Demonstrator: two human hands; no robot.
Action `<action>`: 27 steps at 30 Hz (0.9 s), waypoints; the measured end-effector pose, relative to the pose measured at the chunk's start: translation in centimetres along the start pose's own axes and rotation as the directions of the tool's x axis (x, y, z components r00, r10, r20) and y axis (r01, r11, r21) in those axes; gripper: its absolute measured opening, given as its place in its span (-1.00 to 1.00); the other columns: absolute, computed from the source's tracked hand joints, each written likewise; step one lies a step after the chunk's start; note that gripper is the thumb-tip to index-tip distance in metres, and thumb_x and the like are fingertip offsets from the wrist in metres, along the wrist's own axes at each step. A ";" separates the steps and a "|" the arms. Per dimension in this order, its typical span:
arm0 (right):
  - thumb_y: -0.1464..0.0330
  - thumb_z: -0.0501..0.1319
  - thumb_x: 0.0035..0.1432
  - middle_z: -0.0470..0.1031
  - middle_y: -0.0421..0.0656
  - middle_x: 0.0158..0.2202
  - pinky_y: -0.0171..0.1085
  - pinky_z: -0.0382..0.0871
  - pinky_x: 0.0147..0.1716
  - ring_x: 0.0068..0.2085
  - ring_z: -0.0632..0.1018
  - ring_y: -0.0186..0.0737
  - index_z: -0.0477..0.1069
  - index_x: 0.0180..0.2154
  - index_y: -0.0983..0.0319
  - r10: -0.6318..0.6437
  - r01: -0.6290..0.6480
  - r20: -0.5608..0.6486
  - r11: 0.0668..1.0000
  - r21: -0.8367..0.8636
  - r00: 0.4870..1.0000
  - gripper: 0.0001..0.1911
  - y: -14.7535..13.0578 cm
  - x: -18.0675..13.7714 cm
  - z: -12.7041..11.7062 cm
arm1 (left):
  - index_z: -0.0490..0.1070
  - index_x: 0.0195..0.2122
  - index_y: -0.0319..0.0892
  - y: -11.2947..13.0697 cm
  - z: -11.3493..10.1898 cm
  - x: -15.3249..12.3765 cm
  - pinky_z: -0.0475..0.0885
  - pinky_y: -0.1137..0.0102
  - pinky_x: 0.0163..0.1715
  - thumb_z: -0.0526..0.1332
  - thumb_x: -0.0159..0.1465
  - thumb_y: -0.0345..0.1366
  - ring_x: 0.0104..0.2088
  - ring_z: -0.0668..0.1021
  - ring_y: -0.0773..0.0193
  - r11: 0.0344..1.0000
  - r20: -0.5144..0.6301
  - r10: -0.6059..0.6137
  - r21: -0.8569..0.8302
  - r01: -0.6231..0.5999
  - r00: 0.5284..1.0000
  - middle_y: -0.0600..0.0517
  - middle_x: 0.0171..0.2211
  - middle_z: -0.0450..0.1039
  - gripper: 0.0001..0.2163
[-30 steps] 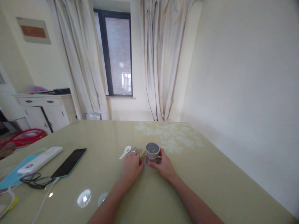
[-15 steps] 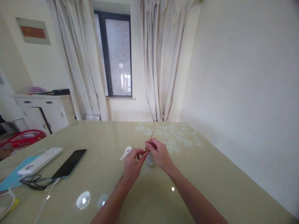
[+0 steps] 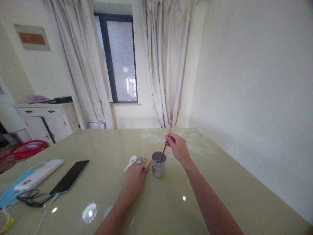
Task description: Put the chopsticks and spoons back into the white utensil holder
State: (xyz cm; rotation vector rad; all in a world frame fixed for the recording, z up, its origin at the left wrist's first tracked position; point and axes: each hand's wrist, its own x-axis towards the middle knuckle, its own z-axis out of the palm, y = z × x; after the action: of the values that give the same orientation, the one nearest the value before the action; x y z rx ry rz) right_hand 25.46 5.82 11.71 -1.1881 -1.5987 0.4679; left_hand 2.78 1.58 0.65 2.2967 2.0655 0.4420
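In the head view my right hand (image 3: 178, 146) pinches a reddish-brown chopstick (image 3: 164, 150) near its upper part. The stick slants down, its lower end inside a grey cylindrical cup (image 3: 158, 169) standing on the table. To the left of the cup, my left hand (image 3: 135, 176) rests low on the table, fingers loosely laid over several utensils and partly hidden. Light wooden sticks (image 3: 149, 165) poke out past its fingertips, beside a shiny metal spoon end (image 3: 140, 160). A white spoon (image 3: 130, 163) lies just beyond that hand.
On the left of the glossy table (image 3: 110, 143) are a dark-screened phone (image 3: 70, 177), a white power bank-like device (image 3: 39, 174), a blue mask (image 3: 7, 191), glasses (image 3: 34, 198) and a white cable (image 3: 45, 215). A wall runs along the right edge.
My hands have come apart. The right one moved up and right with the chopstick, whose tip went into the cup. My left hand dropped to the utensils on the table.
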 end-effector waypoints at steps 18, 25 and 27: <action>0.33 0.34 0.22 0.69 -0.07 -0.37 -0.24 0.45 -0.27 -0.37 0.64 -0.14 0.68 -0.22 0.26 0.125 -0.114 0.065 0.981 -0.154 0.990 -0.83 2.0 -0.4 2.2 | 0.55 -0.26 -0.16 -0.7 -3.4 2.4 0.44 0.26 -0.17 0.17 0.40 -0.17 -0.22 0.66 0.07 0.879 -0.183 -0.183 -0.470 0.078 0.966 -0.12 -0.25 0.68 -0.77; 0.18 0.21 0.35 0.67 -0.14 -0.35 -0.32 0.44 -0.36 -0.42 0.59 -0.26 0.62 -0.20 0.24 -0.017 0.012 0.063 0.997 0.082 0.998 -0.70 -1.1 -0.4 1.3 | 0.58 -0.31 -0.18 2.3 -9.4 5.6 0.50 0.34 -0.26 0.38 0.19 -0.04 -0.33 0.64 0.18 0.372 -0.257 0.051 -0.892 -0.258 0.965 -0.05 -0.36 0.67 -0.72; 0.18 0.25 0.31 0.66 -0.15 -0.35 -0.33 0.43 -0.39 -0.42 0.58 -0.27 0.62 -0.20 0.23 -0.083 0.061 0.091 0.974 0.219 0.992 -0.72 -2.0 -0.6 1.2 | 0.60 -0.32 -0.18 3.8 -10.4 5.6 0.50 0.37 -0.29 0.42 0.17 -0.06 -0.36 0.62 0.23 0.327 -0.284 0.100 -0.896 -0.301 0.954 -0.01 -0.38 0.65 -0.74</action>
State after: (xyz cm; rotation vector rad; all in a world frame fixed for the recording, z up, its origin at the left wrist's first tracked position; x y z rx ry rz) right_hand 23.47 4.77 12.50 -0.9524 -1.6238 0.6450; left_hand 4.67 4.75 12.46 1.7085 0.9472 1.4411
